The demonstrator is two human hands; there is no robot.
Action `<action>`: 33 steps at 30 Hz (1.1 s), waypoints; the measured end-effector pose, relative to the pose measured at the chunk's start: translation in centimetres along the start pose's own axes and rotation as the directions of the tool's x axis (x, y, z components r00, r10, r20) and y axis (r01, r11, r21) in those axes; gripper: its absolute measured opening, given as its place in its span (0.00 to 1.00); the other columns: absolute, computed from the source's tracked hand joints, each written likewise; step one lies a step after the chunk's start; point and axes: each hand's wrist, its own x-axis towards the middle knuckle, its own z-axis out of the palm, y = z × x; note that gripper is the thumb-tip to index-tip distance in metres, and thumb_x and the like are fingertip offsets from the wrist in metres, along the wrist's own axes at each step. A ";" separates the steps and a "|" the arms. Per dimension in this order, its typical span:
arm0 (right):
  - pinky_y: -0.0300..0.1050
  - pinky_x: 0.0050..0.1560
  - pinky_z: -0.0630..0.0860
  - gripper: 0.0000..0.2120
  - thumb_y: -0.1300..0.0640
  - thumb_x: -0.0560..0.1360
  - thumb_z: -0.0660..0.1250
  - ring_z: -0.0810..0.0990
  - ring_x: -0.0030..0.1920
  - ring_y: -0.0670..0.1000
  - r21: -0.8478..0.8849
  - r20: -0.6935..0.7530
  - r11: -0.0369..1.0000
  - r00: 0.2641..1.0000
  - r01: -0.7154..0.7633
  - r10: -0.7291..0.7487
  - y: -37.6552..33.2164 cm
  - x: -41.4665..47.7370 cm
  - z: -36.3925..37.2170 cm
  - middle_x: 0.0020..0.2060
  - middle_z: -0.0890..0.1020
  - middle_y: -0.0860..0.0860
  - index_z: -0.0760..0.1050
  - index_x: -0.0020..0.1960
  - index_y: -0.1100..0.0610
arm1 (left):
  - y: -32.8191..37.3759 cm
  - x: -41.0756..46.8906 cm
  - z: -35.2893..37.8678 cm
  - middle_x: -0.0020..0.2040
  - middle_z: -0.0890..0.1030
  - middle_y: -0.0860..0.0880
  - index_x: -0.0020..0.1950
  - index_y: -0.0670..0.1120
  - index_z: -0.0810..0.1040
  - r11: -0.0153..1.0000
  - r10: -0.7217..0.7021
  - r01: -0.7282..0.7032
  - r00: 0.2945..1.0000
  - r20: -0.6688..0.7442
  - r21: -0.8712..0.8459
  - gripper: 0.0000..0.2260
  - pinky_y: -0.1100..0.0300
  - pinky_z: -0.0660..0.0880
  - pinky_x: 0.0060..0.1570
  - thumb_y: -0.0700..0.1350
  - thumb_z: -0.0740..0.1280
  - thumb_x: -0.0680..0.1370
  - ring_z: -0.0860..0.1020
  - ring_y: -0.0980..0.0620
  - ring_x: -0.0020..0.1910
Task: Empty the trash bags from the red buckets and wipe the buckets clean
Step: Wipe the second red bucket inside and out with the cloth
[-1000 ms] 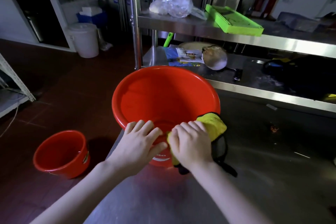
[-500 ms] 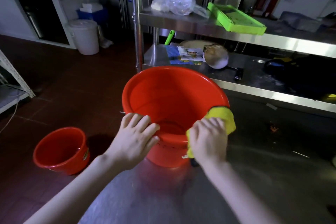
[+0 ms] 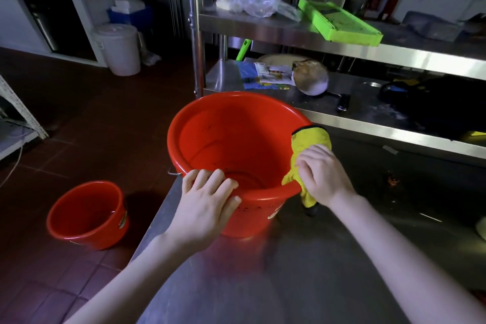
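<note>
Two red buckets are visible. The large red bucket (image 3: 236,144) stands upright near the left edge of the steel desk (image 3: 315,271), mouth up. The left hand (image 3: 207,202) grips its near rim, with the fingers (image 3: 218,179) curled over the lip into the bucket and the thumb against the outer wall. The right hand (image 3: 320,176) holds a yellow cloth (image 3: 310,144) draped over the right rim, fingers curled onto the cloth. The cloth's lower end hangs down outside the wall. The small red bucket (image 3: 86,214) sits on the tiled floor (image 3: 79,126), left of the desk, well apart from both hands.
</note>
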 end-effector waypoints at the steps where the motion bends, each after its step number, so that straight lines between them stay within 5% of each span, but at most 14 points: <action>1: 0.53 0.50 0.74 0.20 0.56 0.76 0.52 0.76 0.37 0.57 0.005 -0.065 0.999 0.997 -0.053 0.053 -0.8 -0.3 0.4 0.32 0.79 0.55 0.77 0.33 0.62 | 0.2 0.0 0.1 0.45 0.72 0.53 0.52 0.49 0.78 1.000 -0.018 0.018 1.000 -0.005 0.014 0.14 0.52 0.62 0.58 0.53 0.55 0.81 0.71 0.49 0.45; 6: 0.52 0.45 0.70 0.12 0.57 0.72 0.59 0.73 0.35 0.58 -0.080 -0.263 0.970 0.943 -0.231 0.203 -10.2 -2.9 3.9 0.29 0.76 0.52 0.73 0.31 0.56 | 2.0 0.0 0.0 0.44 0.73 0.51 0.50 0.49 0.78 0.996 -0.048 0.048 0.999 0.000 0.072 0.12 0.49 0.66 0.55 0.51 0.57 0.80 0.72 0.47 0.43; 9: 0.52 0.42 0.71 0.13 0.56 0.74 0.60 0.72 0.33 0.56 -0.095 -0.259 0.981 0.956 -0.167 0.137 -12.8 -3.3 4.3 0.28 0.74 0.50 0.73 0.31 0.55 | 1.4 -0.7 -0.9 0.45 0.72 0.55 0.52 0.51 0.78 1.000 -0.014 0.014 0.999 0.036 -0.023 0.13 0.52 0.66 0.54 0.52 0.55 0.81 0.71 0.51 0.44; 12: 0.51 0.39 0.69 0.14 0.57 0.74 0.58 0.73 0.32 0.56 -0.075 -0.198 0.996 0.980 -0.039 0.023 -9.8 -2.5 2.7 0.27 0.74 0.51 0.72 0.30 0.56 | -1.5 -0.3 -2.2 0.51 0.76 0.54 0.60 0.50 0.78 0.993 0.108 -0.103 0.988 0.106 -0.052 0.16 0.54 0.65 0.61 0.53 0.55 0.81 0.73 0.51 0.52; 14: 0.50 0.40 0.71 0.14 0.56 0.73 0.57 0.75 0.32 0.57 -0.057 -0.137 0.998 0.990 0.021 -0.029 -6.4 -1.9 1.4 0.27 0.75 0.52 0.74 0.31 0.57 | -4.2 0.2 -3.2 0.58 0.77 0.51 0.63 0.49 0.77 0.996 0.084 -0.077 0.986 0.142 -0.052 0.18 0.47 0.62 0.69 0.53 0.53 0.82 0.73 0.47 0.63; 17: 0.51 0.47 0.73 0.18 0.55 0.75 0.53 0.77 0.36 0.57 -0.046 0.025 0.996 0.997 0.076 -0.075 -1.1 -0.8 -0.2 0.31 0.79 0.53 0.77 0.34 0.59 | -6.5 0.7 -3.5 0.65 0.72 0.50 0.68 0.51 0.73 0.996 0.076 -0.065 0.971 0.226 -0.056 0.20 0.42 0.54 0.74 0.55 0.50 0.82 0.62 0.49 0.75; 19: 0.52 0.52 0.73 0.21 0.54 0.76 0.51 0.77 0.38 0.57 -0.045 0.066 0.998 0.996 0.054 -0.051 0.7 -0.5 -0.3 0.33 0.80 0.54 0.78 0.35 0.61 | -5.7 1.2 -2.8 0.61 0.73 0.48 0.65 0.49 0.74 0.996 0.085 -0.072 0.968 0.235 -0.061 0.19 0.41 0.57 0.73 0.55 0.51 0.82 0.67 0.46 0.71; 22: 0.54 0.51 0.73 0.20 0.56 0.75 0.53 0.75 0.37 0.57 -0.029 -0.096 0.995 0.992 -0.091 0.087 -0.4 -1.1 0.6 0.31 0.78 0.55 0.76 0.32 0.61 | -4.7 1.4 -1.7 0.54 0.73 0.47 0.61 0.47 0.76 0.998 0.062 -0.061 0.984 0.166 -0.009 0.21 0.39 0.62 0.70 0.56 0.50 0.82 0.72 0.44 0.58; 24: 0.53 0.47 0.72 0.16 0.58 0.73 0.55 0.74 0.35 0.58 -0.059 -0.239 0.973 0.950 -0.221 0.201 -3.4 -1.7 1.8 0.28 0.76 0.55 0.73 0.29 0.60 | -4.5 1.3 -1.5 0.52 0.74 0.47 0.60 0.46 0.77 0.999 0.040 -0.043 0.990 0.132 0.019 0.19 0.39 0.63 0.70 0.55 0.53 0.82 0.73 0.44 0.57; 27: 0.52 0.45 0.69 0.13 0.57 0.71 0.59 0.74 0.35 0.59 -0.154 -0.261 0.936 0.926 -0.317 0.271 -9.9 -2.0 3.7 0.28 0.77 0.54 0.74 0.30 0.57 | -2.5 1.2 -1.1 0.50 0.75 0.46 0.58 0.46 0.78 0.999 0.028 -0.032 0.995 0.101 0.033 0.17 0.40 0.65 0.67 0.52 0.56 0.79 0.75 0.42 0.53; 30: 0.52 0.42 0.70 0.12 0.56 0.73 0.62 0.74 0.34 0.58 -0.171 -0.209 0.948 0.950 -0.268 0.231 -14.0 -1.8 4.4 0.28 0.77 0.53 0.74 0.31 0.56 | -1.3 -0.2 -0.5 0.49 0.75 0.47 0.57 0.46 0.79 1.000 0.014 -0.014 0.998 0.057 0.002 0.17 0.42 0.65 0.65 0.53 0.56 0.79 0.74 0.45 0.52; 33: 0.51 0.38 0.71 0.13 0.56 0.73 0.61 0.74 0.32 0.57 -0.112 -0.163 0.991 0.985 -0.072 0.053 -12.0 -2.0 3.5 0.27 0.75 0.53 0.73 0.30 0.56 | -1.6 -1.1 -0.2 0.49 0.75 0.50 0.56 0.47 0.79 0.999 -0.003 0.004 1.000 0.012 -0.044 0.17 0.51 0.60 0.61 0.54 0.56 0.79 0.69 0.50 0.51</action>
